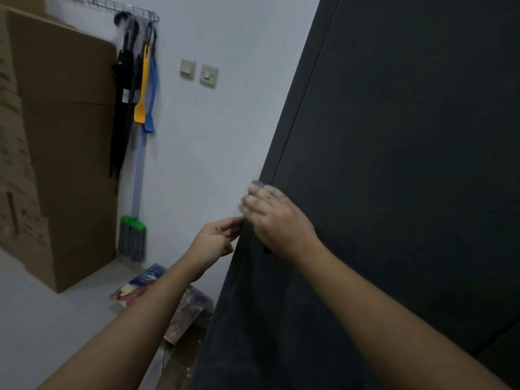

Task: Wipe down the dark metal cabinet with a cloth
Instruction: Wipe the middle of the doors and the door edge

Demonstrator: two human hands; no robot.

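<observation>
The dark metal cabinet (394, 164) fills the right half of the view, tall and matte black. My right hand (277, 218) presses flat against its left front edge, blurred by motion, with a small pale scrap of cloth (257, 184) showing past the fingertips. My left hand (218, 239) is at the cabinet's left side edge, a little lower, fingers pinched together on the edge. A small dark keyhole or knob (266, 250) shows just below my right hand.
Stacked cardboard boxes (62, 153) stand at the left. A mop (135, 235), umbrellas and plastic dustpans hang on the white wall from a wire rack (126, 9). Two wall switches (198, 72) sit beside the cabinet. Colourful flat packages (180, 305) lie on the floor by its base.
</observation>
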